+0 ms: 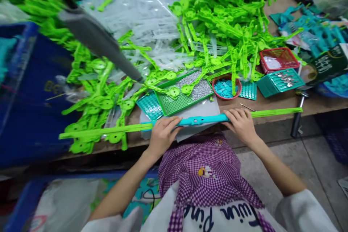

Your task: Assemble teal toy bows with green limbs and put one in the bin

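Note:
A long plastic bar (206,120) stretches across in front of me, turquoise in its middle part and lime green at both ends. My left hand (163,132) is closed round it near the left join of the two colours. Near the right join my right hand (241,125) grips the same bar, fingers on top. Just behind it lies a green tray (176,106) of small silvery metal pieces. A round red bowl (227,97) of small turquoise parts stands right of the tray. The palms' undersides are hidden.
Lime green plastic parts (217,11) and clear plastic strips (146,18) heap up behind. A grey tool (103,40) hangs at upper left beside a blue crate (32,98). A red basket (280,61), a turquoise box (280,83) and a hammer (296,119) sit at right.

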Demonstrator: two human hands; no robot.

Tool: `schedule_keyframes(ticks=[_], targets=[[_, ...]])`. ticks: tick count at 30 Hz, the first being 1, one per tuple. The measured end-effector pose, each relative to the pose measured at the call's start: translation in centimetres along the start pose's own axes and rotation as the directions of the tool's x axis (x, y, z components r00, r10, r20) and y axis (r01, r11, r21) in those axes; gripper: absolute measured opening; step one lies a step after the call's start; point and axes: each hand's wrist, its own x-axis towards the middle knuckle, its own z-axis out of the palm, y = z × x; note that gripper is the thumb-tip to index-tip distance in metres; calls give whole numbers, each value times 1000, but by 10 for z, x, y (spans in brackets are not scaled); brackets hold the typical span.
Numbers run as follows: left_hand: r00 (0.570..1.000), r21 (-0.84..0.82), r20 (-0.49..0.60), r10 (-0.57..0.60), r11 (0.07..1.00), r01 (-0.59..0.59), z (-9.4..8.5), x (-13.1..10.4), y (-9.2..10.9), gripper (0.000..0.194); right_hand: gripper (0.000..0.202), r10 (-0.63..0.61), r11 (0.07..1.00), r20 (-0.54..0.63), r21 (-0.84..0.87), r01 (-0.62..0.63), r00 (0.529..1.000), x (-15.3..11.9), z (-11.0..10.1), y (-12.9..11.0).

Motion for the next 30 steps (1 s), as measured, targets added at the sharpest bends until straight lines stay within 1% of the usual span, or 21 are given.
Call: schedule_keyframes(ticks=[2, 3, 6, 7, 8, 10, 12, 14, 16, 18, 20, 22, 27, 29, 30], targets=[[1000, 39, -9, 6, 999, -6, -8, -7, -4, 28, 36, 12, 1000, -23, -13, -12, 1000, 5, 5, -1], [999, 74, -36, 4, 997, -2, -15, -12, -7, 30, 34, 11, 1000, -31, -22, -12, 999, 6, 6, 0], [988, 222, -151, -27, 973, 61, -46, -28, -24, 38, 33, -2, 999, -55, -44, 0, 998, 4, 5, 4], [986, 266, -163, -40, 960, 83, -57, -32, -31, 40, 33, -2, 999, -61, -45, -1, 998, 3, 4, 5], [989, 292, -143, -48, 952, 89, -66, -35, -39, 40, 33, 2, 999, -63, -43, -4, 998, 3, 3, 5], [998, 272, -41, -37, 961, 47, -79, -37, -52, 37, 33, 8, 999, -60, -33, -10, 998, 2, 2, 5], [997, 205, 73, -14, 979, -1, -81, -34, -59, 36, 34, 13, 999, -57, -29, -15, 998, 2, 1, 4], [991, 162, 133, -8, 987, -14, -76, -30, -60, 36, 33, 16, 999, -67, -35, -19, 998, 2, 1, 3], [991, 155, 133, -11, 988, -10, -70, -26, -58, 34, 31, 24, 999, -79, -47, -28, 997, 3, 2, 1], [995, 163, 103, -11, 987, -6, -66, -24, -56, 31, 29, 22, 998, -93, -62, -28, 995, 3, 4, 1], [997, 174, 78, -2, 985, -12, -65, -22, -55, 29, 28, 15, 997, -101, -73, -22, 995, 4, 5, 1], [996, 180, 83, 14, 983, -29, -67, -21, -54, 29, 28, 8, 997, -88, -71, -14, 996, 5, 2, 2], [991, 177, 131, 28, 983, -51, -78, -22, -48, 34, 33, 19, 1000, 1, -15, -19, 1000, 4, -22, 7], [985, 176, 171, 16, 983, -47, -79, -19, -49, 38, 36, 42, 999, 92, 24, -44, 995, 8, -30, 12], [978, 170, 208, 9, 984, -46, -78, -16, -51, 41, 37, 46, 997, 164, 59, -56, 985, 11, -32, 15]])
